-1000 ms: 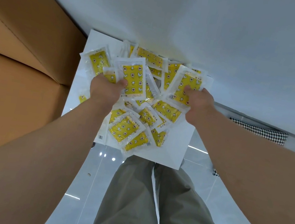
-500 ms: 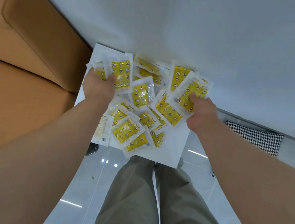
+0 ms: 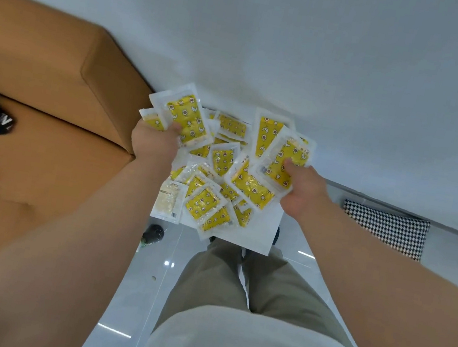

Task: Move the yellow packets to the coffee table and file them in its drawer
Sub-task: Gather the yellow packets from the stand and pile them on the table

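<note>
The yellow packets (image 3: pixel 222 169) lay heaped on the white board (image 3: pixel 255 236), long axes pointing every way, the left hand (image 3: pixel 152 142) and right hand (image 3: pixel 303 192) fingers clamping packets against the board's opposite edges.

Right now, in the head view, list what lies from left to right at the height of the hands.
orange sofa → left hand, gripping packets → yellow packets piled between the hands → right hand, gripping packets → houndstooth mat
</note>
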Available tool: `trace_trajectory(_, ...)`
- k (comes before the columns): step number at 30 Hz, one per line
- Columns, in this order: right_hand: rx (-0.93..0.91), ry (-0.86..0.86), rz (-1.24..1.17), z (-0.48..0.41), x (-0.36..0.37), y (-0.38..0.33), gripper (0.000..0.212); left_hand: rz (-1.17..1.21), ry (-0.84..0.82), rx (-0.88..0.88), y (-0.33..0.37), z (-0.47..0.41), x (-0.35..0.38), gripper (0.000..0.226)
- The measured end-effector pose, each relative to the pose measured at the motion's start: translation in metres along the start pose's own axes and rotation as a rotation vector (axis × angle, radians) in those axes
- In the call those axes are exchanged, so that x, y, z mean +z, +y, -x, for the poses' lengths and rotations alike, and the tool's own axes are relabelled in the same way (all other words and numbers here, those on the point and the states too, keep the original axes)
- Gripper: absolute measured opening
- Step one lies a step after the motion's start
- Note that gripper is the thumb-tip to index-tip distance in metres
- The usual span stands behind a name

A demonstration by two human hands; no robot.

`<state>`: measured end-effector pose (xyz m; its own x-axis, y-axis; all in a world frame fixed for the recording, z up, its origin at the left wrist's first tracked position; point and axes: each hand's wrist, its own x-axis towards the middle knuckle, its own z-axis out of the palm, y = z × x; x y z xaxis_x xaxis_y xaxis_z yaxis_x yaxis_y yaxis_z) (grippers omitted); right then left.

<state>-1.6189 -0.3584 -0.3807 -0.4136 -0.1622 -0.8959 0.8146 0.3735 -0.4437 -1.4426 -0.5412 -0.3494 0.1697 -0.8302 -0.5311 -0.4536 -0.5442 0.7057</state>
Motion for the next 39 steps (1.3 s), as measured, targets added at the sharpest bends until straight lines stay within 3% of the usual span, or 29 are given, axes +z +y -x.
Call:
trace_trajectory(4, 0.062, -0.054, -0.063, 0.037, -0.018, -0.006, 0.018, 0.025, -0.041, -0.055, 0.012, 0.024, -0.018, 0.023)
trace_trajectory(11, 0.001, -0.103, -0.209, 0.090, -0.058, 0.001, 0.021, 0.051, -0.151, -0.131, 0.023, 0.058, -0.028, 0.022)
trace_trajectory(13, -0.024, -0.102, -0.292, 0.101, -0.070, 0.011, 0.024, 0.025, -0.206, -0.152, 0.027, 0.066, -0.024, 0.031)
trace_trajectory(16, -0.067, -0.066, -0.457, 0.119, -0.087, 0.033, 0.028, -0.094, -0.348, -0.105, 0.034, 0.081, -0.014, 0.046)
trace_trajectory(21, -0.126, -0.015, -0.792, 0.161, -0.119, 0.079, 0.032, -0.225, -0.543, 0.024, 0.038, 0.125, 0.006, 0.046)
trace_trajectory(24, -0.166, 0.033, -0.938, 0.185, -0.141, 0.109, 0.035, -0.306, -0.643, 0.096, 0.033, 0.158, 0.019, 0.065)
trace_trajectory(31, -0.284, 0.284, -1.289, 0.251, -0.212, 0.195, 0.030, -0.567, -0.989, 0.260, -0.003, 0.284, 0.054, 0.028)
trace_trajectory(39, -0.416, 0.555, -1.614, 0.333, -0.301, 0.325, 0.027, -0.807, -1.365, 0.338, -0.112, 0.465, 0.046, 0.024)
